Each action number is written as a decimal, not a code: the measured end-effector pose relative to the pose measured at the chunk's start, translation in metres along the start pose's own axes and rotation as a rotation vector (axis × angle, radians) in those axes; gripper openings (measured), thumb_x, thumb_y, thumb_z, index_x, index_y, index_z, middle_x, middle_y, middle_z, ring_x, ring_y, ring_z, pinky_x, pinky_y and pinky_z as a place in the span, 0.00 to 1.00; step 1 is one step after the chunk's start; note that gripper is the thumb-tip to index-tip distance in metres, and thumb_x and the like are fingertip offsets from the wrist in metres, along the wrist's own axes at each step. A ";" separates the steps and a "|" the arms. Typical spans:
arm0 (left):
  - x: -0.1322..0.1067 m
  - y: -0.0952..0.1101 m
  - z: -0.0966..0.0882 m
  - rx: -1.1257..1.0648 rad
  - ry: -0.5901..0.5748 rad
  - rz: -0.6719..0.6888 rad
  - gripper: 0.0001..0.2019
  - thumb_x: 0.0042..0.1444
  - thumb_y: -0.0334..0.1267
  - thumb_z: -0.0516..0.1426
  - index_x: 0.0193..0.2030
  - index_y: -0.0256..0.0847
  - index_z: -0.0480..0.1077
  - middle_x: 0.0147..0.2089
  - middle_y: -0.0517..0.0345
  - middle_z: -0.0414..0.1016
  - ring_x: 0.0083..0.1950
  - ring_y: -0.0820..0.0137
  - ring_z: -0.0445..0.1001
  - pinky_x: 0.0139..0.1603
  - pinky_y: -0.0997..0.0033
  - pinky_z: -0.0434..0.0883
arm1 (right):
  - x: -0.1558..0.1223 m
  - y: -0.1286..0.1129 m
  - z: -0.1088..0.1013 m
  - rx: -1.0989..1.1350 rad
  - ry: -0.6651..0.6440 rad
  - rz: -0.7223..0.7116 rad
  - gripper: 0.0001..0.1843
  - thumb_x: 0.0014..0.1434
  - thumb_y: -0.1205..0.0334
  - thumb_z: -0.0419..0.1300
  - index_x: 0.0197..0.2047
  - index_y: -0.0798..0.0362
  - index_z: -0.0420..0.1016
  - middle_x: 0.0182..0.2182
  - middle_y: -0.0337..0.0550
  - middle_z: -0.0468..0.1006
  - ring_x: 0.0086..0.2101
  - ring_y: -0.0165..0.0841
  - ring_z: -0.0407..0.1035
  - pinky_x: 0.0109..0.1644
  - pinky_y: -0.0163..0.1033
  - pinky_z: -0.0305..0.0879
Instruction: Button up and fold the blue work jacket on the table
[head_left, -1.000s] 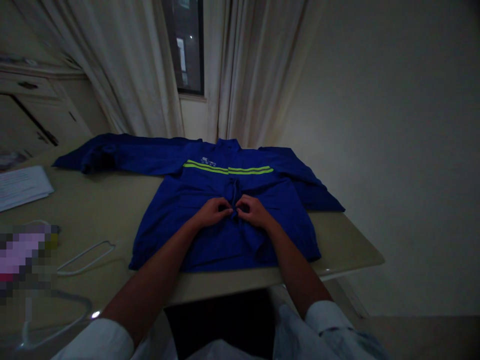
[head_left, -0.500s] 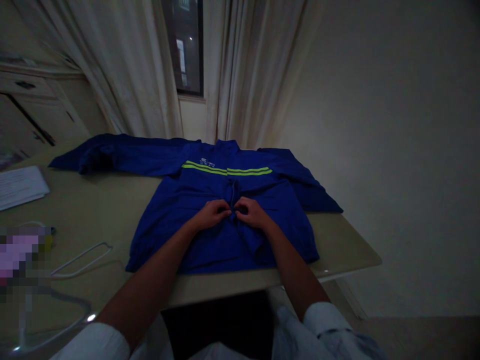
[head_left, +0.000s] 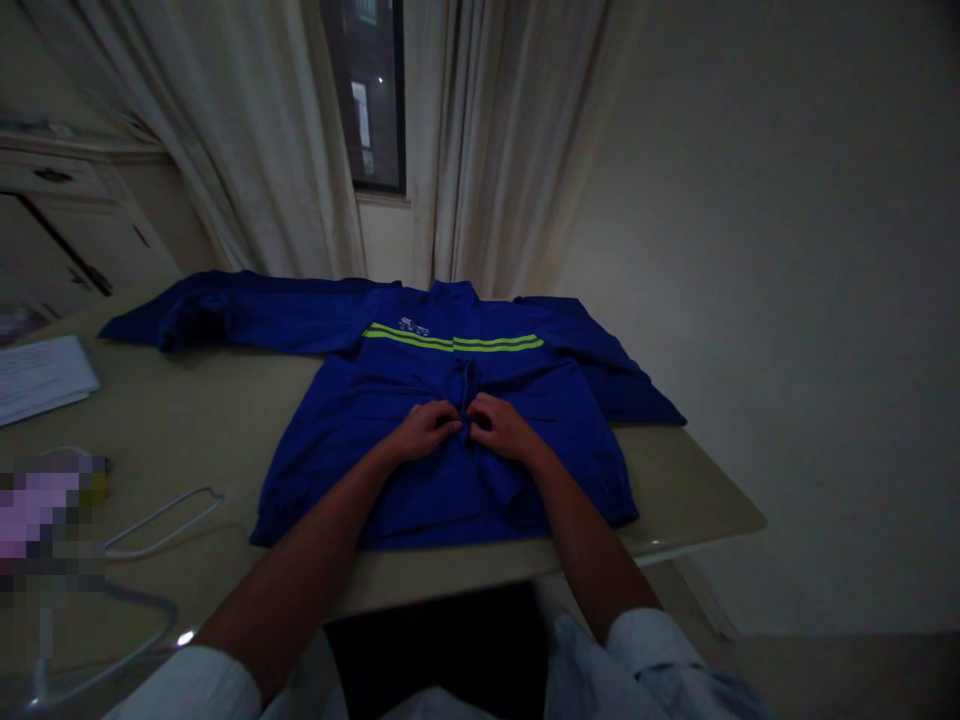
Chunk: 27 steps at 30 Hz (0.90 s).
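A blue jacket (head_left: 345, 440) with two yellow-green stripes across the chest lies flat on a pale table (head_left: 217, 440), collar away from me and sleeves spread to both sides. My left hand (head_left: 424, 430) and my right hand (head_left: 501, 428) meet at the jacket's front opening in the middle. Both have their fingers curled and pinched on the fabric edges there. Whatever is between the fingertips is too small and dark to make out. The right sleeve hangs off the table's right edge.
A white wire hanger (head_left: 161, 520) lies on the table at the left, another hanger (head_left: 97, 650) nearer me. Folded white paper (head_left: 41, 375) sits at the far left. Curtains (head_left: 480, 150) and a dark window (head_left: 371, 90) stand behind the table. A cabinet (head_left: 60, 230) is at the left.
Both hands stay pinched at the jacket's front opening; only a slight shift of the camera view.
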<state>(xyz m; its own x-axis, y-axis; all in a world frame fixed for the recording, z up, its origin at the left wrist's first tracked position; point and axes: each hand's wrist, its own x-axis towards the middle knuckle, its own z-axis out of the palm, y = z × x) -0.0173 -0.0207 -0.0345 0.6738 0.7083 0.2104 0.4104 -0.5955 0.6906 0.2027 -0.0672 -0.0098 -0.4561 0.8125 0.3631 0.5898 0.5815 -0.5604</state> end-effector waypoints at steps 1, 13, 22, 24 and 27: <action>0.000 0.000 0.000 0.012 -0.007 -0.003 0.09 0.66 0.42 0.56 0.41 0.42 0.75 0.40 0.57 0.78 0.43 0.66 0.74 0.46 0.67 0.68 | 0.000 -0.001 0.000 -0.003 0.006 -0.003 0.08 0.57 0.74 0.62 0.37 0.52 0.74 0.34 0.39 0.72 0.35 0.33 0.67 0.42 0.37 0.60; -0.003 0.001 -0.002 0.137 -0.066 0.034 0.11 0.68 0.39 0.52 0.37 0.42 0.74 0.41 0.54 0.78 0.46 0.63 0.74 0.50 0.63 0.66 | -0.003 0.006 -0.003 0.044 0.098 0.049 0.04 0.60 0.68 0.70 0.38 0.52 0.81 0.33 0.39 0.74 0.33 0.31 0.68 0.41 0.37 0.63; -0.005 0.014 -0.006 0.078 0.058 0.011 0.16 0.71 0.44 0.50 0.45 0.42 0.78 0.44 0.51 0.79 0.48 0.61 0.75 0.54 0.61 0.68 | -0.004 0.007 -0.009 0.164 0.053 0.174 0.04 0.54 0.68 0.66 0.34 0.53 0.76 0.29 0.35 0.72 0.31 0.30 0.65 0.37 0.35 0.61; -0.008 0.015 -0.008 0.158 0.208 -0.080 0.18 0.73 0.45 0.48 0.52 0.43 0.78 0.51 0.48 0.79 0.54 0.59 0.74 0.59 0.57 0.67 | -0.005 0.008 -0.014 0.253 -0.032 0.239 0.02 0.54 0.66 0.64 0.33 0.53 0.75 0.26 0.33 0.71 0.29 0.29 0.64 0.35 0.34 0.60; -0.015 0.019 -0.006 0.338 0.276 -0.189 0.18 0.72 0.49 0.51 0.59 0.46 0.76 0.62 0.46 0.76 0.64 0.51 0.70 0.67 0.46 0.61 | -0.003 0.003 -0.014 0.205 0.071 0.271 0.02 0.53 0.66 0.63 0.32 0.52 0.74 0.26 0.33 0.71 0.29 0.29 0.64 0.35 0.34 0.59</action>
<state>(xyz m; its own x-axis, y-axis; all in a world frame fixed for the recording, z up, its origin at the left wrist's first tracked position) -0.0236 -0.0399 -0.0202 0.3979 0.8634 0.3103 0.7179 -0.5036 0.4807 0.2154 -0.0677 -0.0020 -0.2489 0.9414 0.2274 0.5333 0.3293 -0.7792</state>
